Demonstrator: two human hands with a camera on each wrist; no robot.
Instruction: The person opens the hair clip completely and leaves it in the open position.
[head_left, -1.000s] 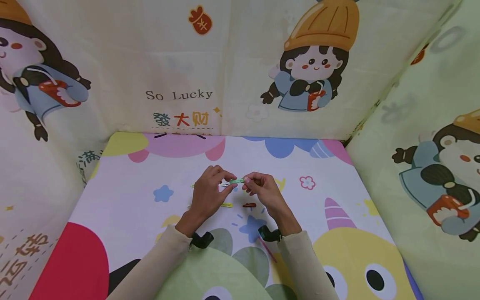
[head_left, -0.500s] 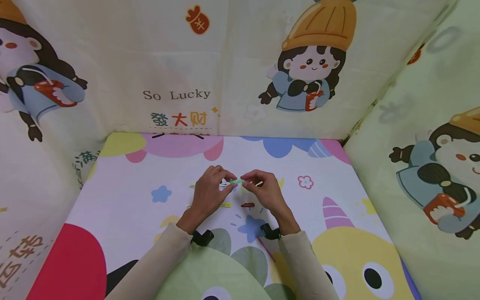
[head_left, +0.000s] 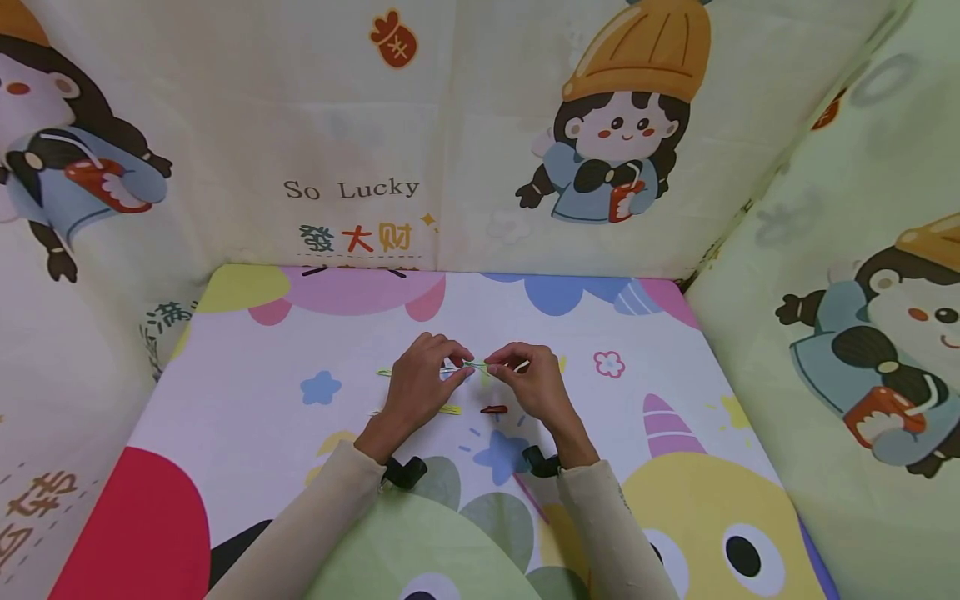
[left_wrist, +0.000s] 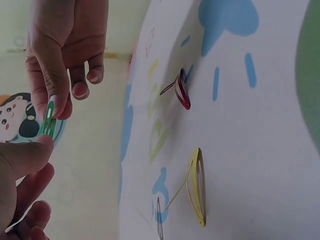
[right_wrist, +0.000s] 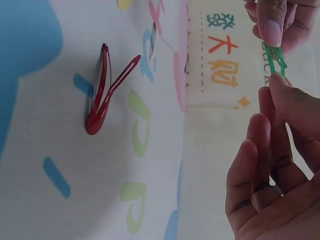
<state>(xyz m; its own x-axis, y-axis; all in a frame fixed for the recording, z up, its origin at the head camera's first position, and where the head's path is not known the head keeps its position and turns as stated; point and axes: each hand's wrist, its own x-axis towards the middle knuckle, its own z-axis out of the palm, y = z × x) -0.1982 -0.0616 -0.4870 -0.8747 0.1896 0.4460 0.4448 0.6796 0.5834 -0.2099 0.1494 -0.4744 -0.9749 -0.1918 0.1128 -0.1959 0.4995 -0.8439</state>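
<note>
Both hands hold a thin green hair clip point(head_left: 474, 364) a little above the table. My left hand point(head_left: 453, 365) pinches one end and my right hand point(head_left: 498, 364) pinches the other. In the left wrist view the green hair clip point(left_wrist: 48, 120) stands between my left thumb point(left_wrist: 27, 155) below and the right hand's fingertips point(left_wrist: 60, 102) above. The right wrist view shows the green hair clip point(right_wrist: 274, 61) in the same grip. A red hair clip point(head_left: 493, 409) point(right_wrist: 100, 100) point(left_wrist: 182, 90) lies sprung open on the table under the hands.
A yellow hair clip point(head_left: 451, 409) point(left_wrist: 197, 185) lies open to the left of the red one. Another thin clip point(head_left: 385, 372) lies further left. The patterned table cloth point(head_left: 247, 392) is walled by cartoon-print fabric point(head_left: 360, 125) at the back and both sides.
My right fingertips have crept slightly left along the green clip, so less of it shows between the hands. The clips on the table have not moved.
</note>
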